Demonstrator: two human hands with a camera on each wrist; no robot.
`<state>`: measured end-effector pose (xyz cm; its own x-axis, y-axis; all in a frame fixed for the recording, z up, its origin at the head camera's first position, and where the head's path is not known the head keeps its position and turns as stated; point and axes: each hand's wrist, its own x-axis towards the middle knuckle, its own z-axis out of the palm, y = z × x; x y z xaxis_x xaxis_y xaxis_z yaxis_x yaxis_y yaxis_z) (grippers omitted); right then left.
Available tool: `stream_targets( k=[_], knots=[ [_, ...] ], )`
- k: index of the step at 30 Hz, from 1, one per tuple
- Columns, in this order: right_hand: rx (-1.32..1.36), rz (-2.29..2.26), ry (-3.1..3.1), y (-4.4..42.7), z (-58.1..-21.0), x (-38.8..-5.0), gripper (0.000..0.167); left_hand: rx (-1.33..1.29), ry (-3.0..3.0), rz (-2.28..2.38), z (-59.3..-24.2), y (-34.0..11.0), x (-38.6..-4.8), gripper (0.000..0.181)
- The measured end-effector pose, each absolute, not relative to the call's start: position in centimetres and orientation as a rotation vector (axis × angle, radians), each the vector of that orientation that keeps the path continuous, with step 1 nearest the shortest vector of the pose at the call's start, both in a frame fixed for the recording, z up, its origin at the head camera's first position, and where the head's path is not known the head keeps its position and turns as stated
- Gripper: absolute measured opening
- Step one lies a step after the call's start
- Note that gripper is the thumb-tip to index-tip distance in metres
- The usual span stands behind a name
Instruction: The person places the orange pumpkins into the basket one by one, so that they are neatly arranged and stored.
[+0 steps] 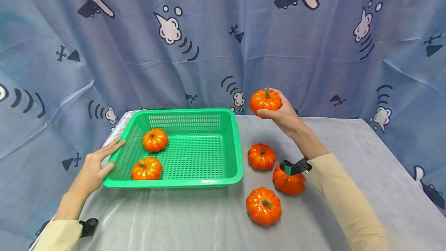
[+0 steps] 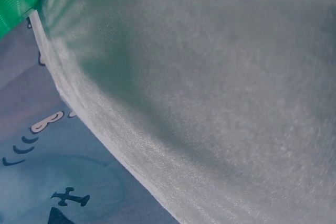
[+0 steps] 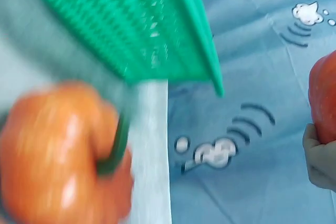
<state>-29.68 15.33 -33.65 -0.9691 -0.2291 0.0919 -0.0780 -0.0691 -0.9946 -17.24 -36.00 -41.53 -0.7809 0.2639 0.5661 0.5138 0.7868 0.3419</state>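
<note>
Above the table [image 1: 348, 142], right hand [image 1: 285, 114] grips pumpkin [image 1: 262, 103], stem [image 1: 267, 93] upward; unclenched left hand [image 1: 92, 169] touches crosswise basket [image 1: 174, 183].

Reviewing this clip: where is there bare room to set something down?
In the basket, right of its two pumpkins; on the table in front of the basket; and right of the right sleeve. Crowded: just right of the basket, where three pumpkins cluster.

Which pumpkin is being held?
The raised pumpkin gripped by the right hand. The other five are unheld: two sit in the green basket, three on the table.
</note>
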Motion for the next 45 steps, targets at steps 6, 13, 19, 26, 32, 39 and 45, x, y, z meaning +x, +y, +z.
stream_targets(
  k=[6, 13, 19, 26, 32, 39, 45],
  knots=[
    [-0.425, -2.256, 1.948, 11.4, -33.4, -30.6, 0.072, -0.557, -2.486, -0.696, -41.9, -36.1, -16.9, 0.061],
    [-0.500, -2.245, 1.910, 8.5, -32.6, -30.5, 0.074, -0.593, -2.466, -0.715, -41.5, -35.9, -17.1, 0.061],
    [-0.511, -2.181, 1.944, 6.5, -31.6, -30.5, 0.077, -0.574, -2.474, -0.698, -41.3, -36.3, -17.0, 0.061],
    [-0.599, -2.191, 1.875, 4.2, -30.4, -30.6, 0.076, -0.571, -2.485, -0.717, -41.3, -36.2, -17.2, 0.061],
    [-0.639, -2.224, 1.763, 0.8, -30.0, -30.8, 0.077, -0.548, -2.507, -0.708, -41.7, -36.1, -17.4, 0.061],
    [-0.708, -2.290, 1.559, -4.2, -31.2, -31.9, 0.074, -0.526, -2.525, -0.749, -42.1, -36.3, -17.8, 0.061],
    [-0.675, -2.294, 1.544, -7.2, -33.8, -33.3, 0.072, -0.527, -2.521, -0.749, -41.9, -36.4, -17.8, 0.061]
  ],
)
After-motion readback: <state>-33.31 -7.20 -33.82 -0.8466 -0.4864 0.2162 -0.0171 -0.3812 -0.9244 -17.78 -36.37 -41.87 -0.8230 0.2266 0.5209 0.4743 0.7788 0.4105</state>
